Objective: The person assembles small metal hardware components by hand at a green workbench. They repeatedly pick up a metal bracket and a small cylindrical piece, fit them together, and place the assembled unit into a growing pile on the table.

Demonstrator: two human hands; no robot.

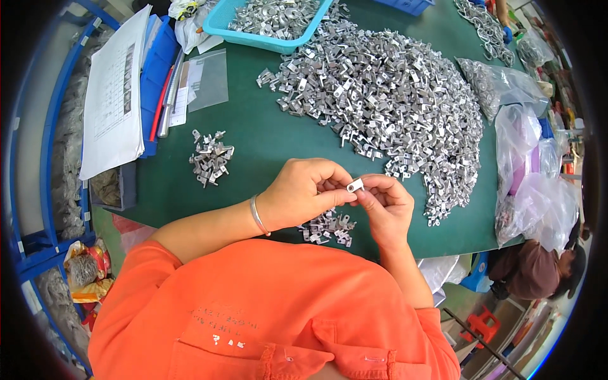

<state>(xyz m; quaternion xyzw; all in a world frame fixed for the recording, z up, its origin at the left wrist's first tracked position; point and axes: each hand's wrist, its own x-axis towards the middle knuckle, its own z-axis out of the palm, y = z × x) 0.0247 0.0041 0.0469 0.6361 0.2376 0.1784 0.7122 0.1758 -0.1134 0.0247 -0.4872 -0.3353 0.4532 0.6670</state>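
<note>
Between my two hands, above the green table (253, 142), is a small silvery metal bracket (355, 185) with a hole at one end. My left hand (304, 193) pinches it from the left with thumb and forefinger. From the other side my right hand (387, 206) grips it too, its fingers curled. A big heap of similar metal brackets (392, 95) spreads over the table beyond and to the right. One small pile of brackets (211, 158) lies at the left. Another small pile (328, 228) sits just below my hands, partly hidden by my left hand and forearm.
A turquoise basket (288, 44) of metal parts stands at the far side. Printed sheets (117, 101) lean on a blue bin (152, 82) at the left. Plastic bags (529, 158) line the right edge. Another person (535, 269) is at the right, beyond a red stool (483, 325).
</note>
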